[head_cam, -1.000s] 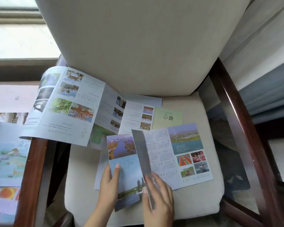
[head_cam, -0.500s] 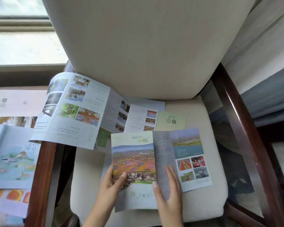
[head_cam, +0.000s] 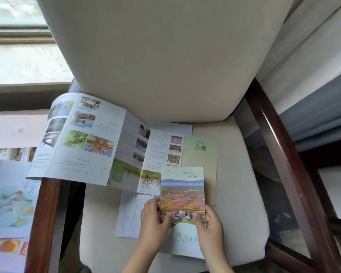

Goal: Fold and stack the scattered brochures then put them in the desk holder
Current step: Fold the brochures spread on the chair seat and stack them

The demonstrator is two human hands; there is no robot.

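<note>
The folded brochure (head_cam: 182,196) is lying on the chair seat (head_cam: 242,223), cover up (a field landscape), overlapping a green leaflet (head_cam: 201,154). The left hand (head_cam: 153,223) is gripping its left edge, fingers closed on the paper; the right hand (head_cam: 210,227) is pinching its right edge likewise. An open brochure (head_cam: 83,140) is draping over the armrest (head_cam: 42,213), with more sheets (head_cam: 8,196) lying left of the chair.

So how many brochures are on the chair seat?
4 visible: folded landscape brochure in front, large open brochure over the armrest, pale green brochure behind, white text sheet by the left hand. Others may hide beneath.
</note>
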